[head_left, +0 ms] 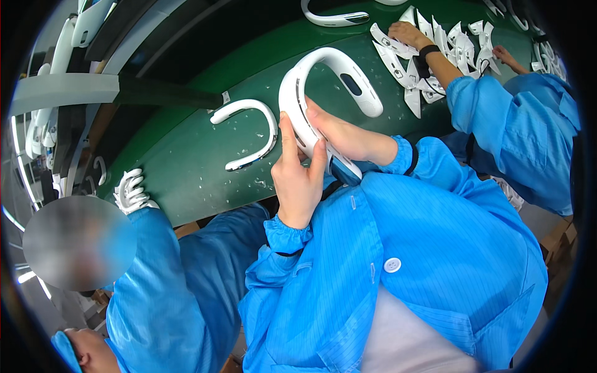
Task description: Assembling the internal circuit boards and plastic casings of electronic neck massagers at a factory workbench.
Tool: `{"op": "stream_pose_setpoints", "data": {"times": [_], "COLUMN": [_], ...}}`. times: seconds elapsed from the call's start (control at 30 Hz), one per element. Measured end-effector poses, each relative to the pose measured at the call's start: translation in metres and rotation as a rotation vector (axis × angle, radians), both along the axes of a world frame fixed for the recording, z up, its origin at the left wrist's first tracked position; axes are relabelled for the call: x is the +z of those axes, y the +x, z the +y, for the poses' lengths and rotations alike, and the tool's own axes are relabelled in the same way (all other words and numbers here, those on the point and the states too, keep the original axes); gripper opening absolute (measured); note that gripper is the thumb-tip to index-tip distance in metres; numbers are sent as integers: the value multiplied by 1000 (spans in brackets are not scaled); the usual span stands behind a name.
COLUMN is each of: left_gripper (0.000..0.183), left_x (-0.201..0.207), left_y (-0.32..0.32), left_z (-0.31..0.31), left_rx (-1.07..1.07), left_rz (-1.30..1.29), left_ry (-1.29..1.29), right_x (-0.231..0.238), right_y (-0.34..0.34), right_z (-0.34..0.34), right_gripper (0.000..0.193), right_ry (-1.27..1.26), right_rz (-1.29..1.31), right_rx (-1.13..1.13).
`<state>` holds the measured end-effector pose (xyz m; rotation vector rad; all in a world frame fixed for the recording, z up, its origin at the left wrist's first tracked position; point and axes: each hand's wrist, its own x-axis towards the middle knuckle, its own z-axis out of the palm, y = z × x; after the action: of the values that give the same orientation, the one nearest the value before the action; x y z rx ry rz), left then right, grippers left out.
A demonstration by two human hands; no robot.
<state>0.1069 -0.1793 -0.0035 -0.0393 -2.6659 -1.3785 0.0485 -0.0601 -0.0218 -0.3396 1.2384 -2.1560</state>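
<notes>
A white U-shaped neck fan (309, 70) with slots along its edge is held up in front of me, its curve pointing away over the table. My left hand (298, 186) grips its near arm from the left, thumb and index finger along the slotted edge. From the right, my right hand (351, 135) closes on the same arm, its fingers partly hidden behind the fan. A dark oval panel (351, 84) shows on the inside of the other arm. Left of my hands, a second white neck fan (271, 118) lies on the green table.
The green table (199, 180) runs across the view. A co-worker's hand (407, 34) at the right rests on a pile of white curved shells (460, 46). Another white fan (336, 20) lies at the far edge. A person in blue (149, 280) sits close on my left.
</notes>
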Motion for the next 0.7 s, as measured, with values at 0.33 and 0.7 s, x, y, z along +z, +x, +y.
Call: {"op": "stream_pose_setpoints", "data": {"times": [0.33, 0.7], "left_gripper": [56, 56], "left_x": [19, -6], "left_y": [-4, -85], "left_z": [-14, -52], "left_rx": [-143, 82], "left_rz": [-125, -573], "left_ry": [-350, 1089], "right_x": [-11, -8], "right_y": [4, 23], "right_z": [5, -13], "right_gripper": [58, 64], "right_ry": [-71, 392], "right_rz": [-136, 331], "right_rx": [141, 320]}}
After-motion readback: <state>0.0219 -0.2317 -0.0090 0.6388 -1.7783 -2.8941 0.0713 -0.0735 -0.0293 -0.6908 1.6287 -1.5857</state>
